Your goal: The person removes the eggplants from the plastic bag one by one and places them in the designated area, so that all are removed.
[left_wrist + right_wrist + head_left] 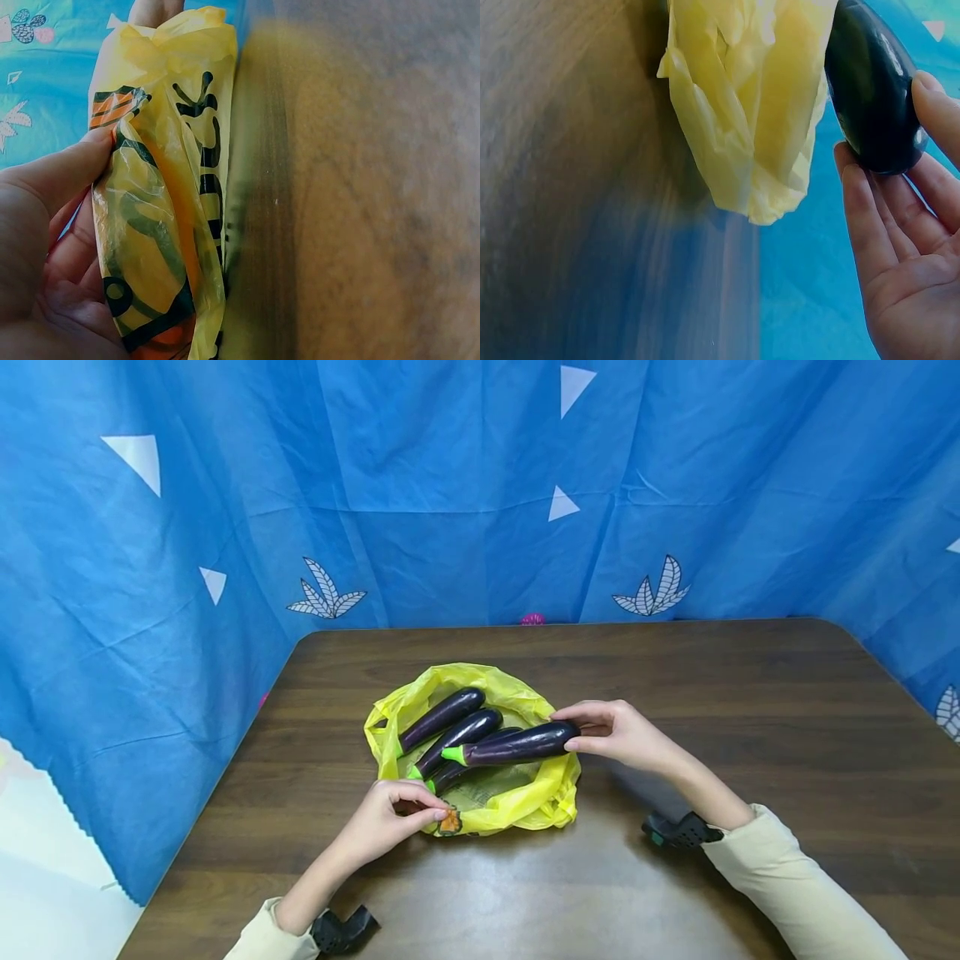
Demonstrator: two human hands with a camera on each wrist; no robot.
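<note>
A yellow plastic bag (525, 811) lies on the table with its mouth spread wide. My left hand (392, 820) pinches the near-left rim, where orange and black print shows; in the left wrist view the thumb presses on the bag's printed side (154, 225). My right hand (626, 735) grips an eggplant (525, 743) by its rounded dark end, level over the bag, its green stem end pointing left. The right wrist view shows thumb and fingers around that eggplant's end (874, 90). Inside the bag lie several more eggplants (442, 720), partly covered by the held one.
The brown wooden table (750, 693) stretches out on both sides of the bag. Behind it hangs a blue curtain (480, 460) with white shapes. Each wrist wears a black camera mount, the right one (681, 831) just above the tabletop.
</note>
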